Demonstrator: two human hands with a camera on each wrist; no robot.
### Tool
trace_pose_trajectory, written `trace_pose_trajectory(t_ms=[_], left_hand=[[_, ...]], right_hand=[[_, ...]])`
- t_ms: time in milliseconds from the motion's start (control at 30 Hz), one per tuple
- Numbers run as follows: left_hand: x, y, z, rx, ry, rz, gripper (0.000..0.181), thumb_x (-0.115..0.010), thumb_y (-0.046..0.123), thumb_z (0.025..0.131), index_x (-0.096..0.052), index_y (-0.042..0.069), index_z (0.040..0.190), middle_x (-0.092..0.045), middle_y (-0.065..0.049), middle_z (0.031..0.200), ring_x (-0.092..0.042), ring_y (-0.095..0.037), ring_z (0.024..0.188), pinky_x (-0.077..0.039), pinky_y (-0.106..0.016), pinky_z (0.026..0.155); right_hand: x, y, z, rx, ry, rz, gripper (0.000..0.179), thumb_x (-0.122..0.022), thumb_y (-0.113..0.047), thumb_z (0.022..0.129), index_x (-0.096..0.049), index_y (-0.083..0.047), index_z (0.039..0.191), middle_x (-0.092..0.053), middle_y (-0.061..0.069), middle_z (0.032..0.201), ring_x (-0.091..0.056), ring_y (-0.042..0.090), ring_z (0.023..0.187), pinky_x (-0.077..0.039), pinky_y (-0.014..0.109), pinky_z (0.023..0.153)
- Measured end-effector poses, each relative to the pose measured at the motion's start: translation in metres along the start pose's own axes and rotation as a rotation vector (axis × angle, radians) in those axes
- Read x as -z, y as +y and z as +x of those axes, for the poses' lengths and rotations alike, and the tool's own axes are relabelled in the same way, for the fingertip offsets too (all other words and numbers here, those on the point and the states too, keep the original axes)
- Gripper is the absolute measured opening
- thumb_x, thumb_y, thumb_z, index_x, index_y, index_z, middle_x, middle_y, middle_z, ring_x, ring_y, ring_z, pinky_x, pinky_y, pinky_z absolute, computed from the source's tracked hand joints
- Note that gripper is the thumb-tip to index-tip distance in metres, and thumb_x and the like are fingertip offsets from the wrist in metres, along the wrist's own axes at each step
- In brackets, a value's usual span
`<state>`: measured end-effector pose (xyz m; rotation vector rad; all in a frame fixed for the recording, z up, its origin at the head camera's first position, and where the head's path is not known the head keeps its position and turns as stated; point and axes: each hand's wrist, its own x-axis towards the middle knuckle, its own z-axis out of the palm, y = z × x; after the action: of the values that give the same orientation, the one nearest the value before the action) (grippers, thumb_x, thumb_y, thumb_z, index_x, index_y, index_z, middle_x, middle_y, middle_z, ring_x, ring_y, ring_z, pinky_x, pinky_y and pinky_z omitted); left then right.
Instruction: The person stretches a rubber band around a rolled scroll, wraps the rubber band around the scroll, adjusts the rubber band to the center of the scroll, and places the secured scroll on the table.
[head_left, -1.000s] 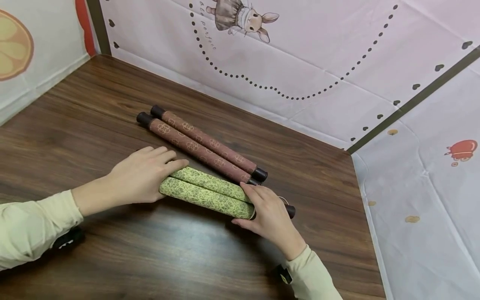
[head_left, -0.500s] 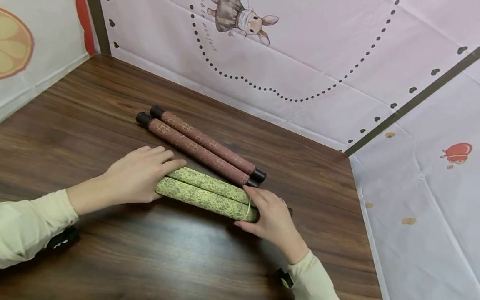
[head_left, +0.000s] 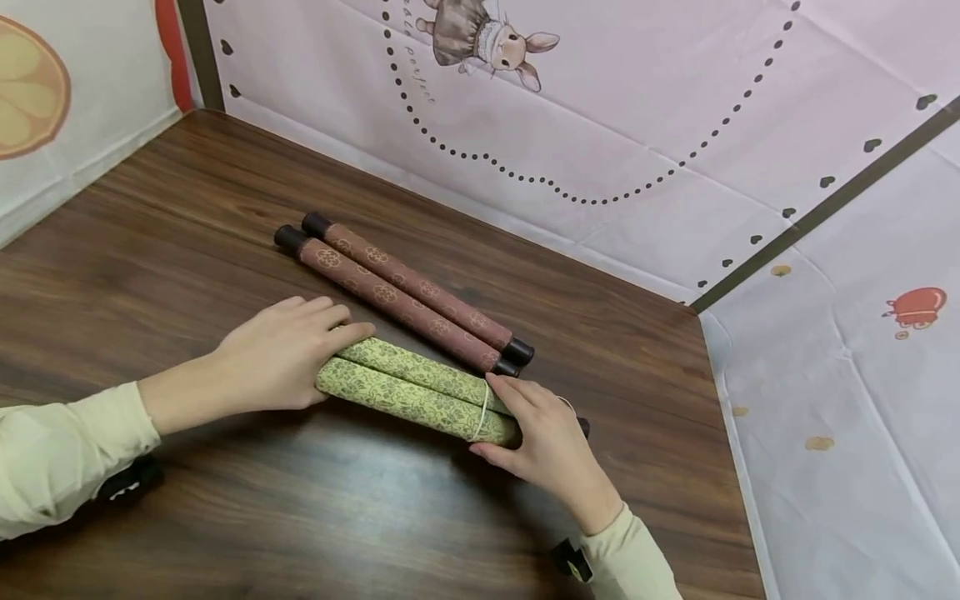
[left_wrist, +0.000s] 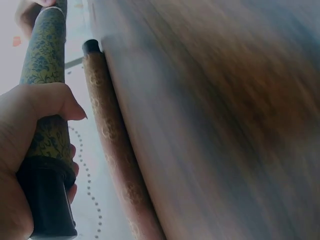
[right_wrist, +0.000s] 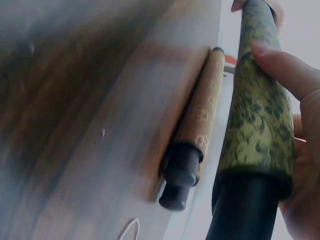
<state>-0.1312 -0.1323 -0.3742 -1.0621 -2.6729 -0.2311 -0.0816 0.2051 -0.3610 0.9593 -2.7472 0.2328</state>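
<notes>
Two yellow-green scrolls (head_left: 397, 387) with a dark floral pattern lie side by side as one bundle, held by both hands over the table. My left hand (head_left: 277, 354) grips their left end; a black end knob (left_wrist: 50, 200) shows below the palm in the left wrist view. Around the right end my right hand (head_left: 547, 437) curls, thumb on the near side and fingers on the far side. Just left of its fingertips a thin white band (head_left: 481, 412) circles both scrolls. Another black knob (right_wrist: 245, 210) sticks out past the right hand in the right wrist view.
Two reddish-brown scrolls (head_left: 386, 292) with flower motifs and black ends lie behind the green ones on the dark wood table (head_left: 315, 517). Printed cloth walls (head_left: 637, 100) stand along the back and both sides. A thin pale loop (right_wrist: 131, 227) shows near the right hand.
The white band has shifted left along the green scrolls, from under the right hand's fingers to just left of them. The left hand keeps its grip; the brown scrolls lie still.
</notes>
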Motion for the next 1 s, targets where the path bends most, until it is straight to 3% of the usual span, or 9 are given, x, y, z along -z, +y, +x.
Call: trace_pose_trajectory(t_ms=[200,300,533,767,1000], left_hand=[[-0.004,0.013,0.007,-0.059,0.024,0.019,0.084,-0.091,0.031,0.051,-0.062,0.015,0.128,-0.067,-0.005,0.105,-0.062,-0.025,0.099,-0.052,-0.041,0.08],[-0.006,0.016,0.01,-0.06,0.027,0.016,0.086,-0.092,0.034,0.051,-0.061,0.015,0.128,-0.067,-0.004,0.105,-0.062,-0.025,0.099,-0.052,-0.04,0.08],[0.001,0.006,0.003,0.012,0.007,0.003,0.083,-0.089,0.024,0.051,-0.062,0.015,0.129,-0.067,-0.004,0.105,-0.062,-0.024,0.099,-0.052,-0.04,0.077],[-0.003,0.013,0.005,-0.033,0.048,0.005,0.083,-0.09,0.031,0.05,-0.063,0.015,0.127,-0.067,-0.004,0.103,-0.062,-0.024,0.097,-0.052,-0.039,0.077],[-0.005,0.012,0.004,-0.022,0.055,0.01,0.085,-0.091,0.032,0.048,-0.063,0.015,0.126,-0.067,-0.004,0.103,-0.062,-0.024,0.096,-0.052,-0.039,0.077]], right_hand=[[-0.01,-0.014,0.011,0.072,0.024,0.088,0.081,-0.08,-0.05,0.075,-0.054,-0.01,0.141,-0.065,0.005,0.132,-0.063,0.019,0.122,-0.053,0.033,0.1],[-0.009,-0.017,0.014,0.067,0.023,0.115,0.085,-0.079,-0.051,0.075,-0.05,-0.012,0.145,-0.062,0.003,0.136,-0.061,0.017,0.124,-0.053,0.033,0.101],[-0.003,-0.01,0.006,-0.02,0.012,0.009,0.088,-0.08,-0.056,0.072,-0.051,-0.013,0.144,-0.065,0.005,0.133,-0.063,0.02,0.121,-0.054,0.038,0.099],[-0.008,-0.018,0.014,0.036,0.037,0.042,0.084,-0.079,-0.055,0.074,-0.054,-0.009,0.141,-0.067,0.007,0.128,-0.063,0.02,0.119,-0.054,0.035,0.098],[-0.013,-0.021,0.016,0.025,0.042,0.041,0.084,-0.079,-0.055,0.074,-0.055,-0.009,0.14,-0.067,0.006,0.127,-0.064,0.019,0.117,-0.054,0.033,0.098]])
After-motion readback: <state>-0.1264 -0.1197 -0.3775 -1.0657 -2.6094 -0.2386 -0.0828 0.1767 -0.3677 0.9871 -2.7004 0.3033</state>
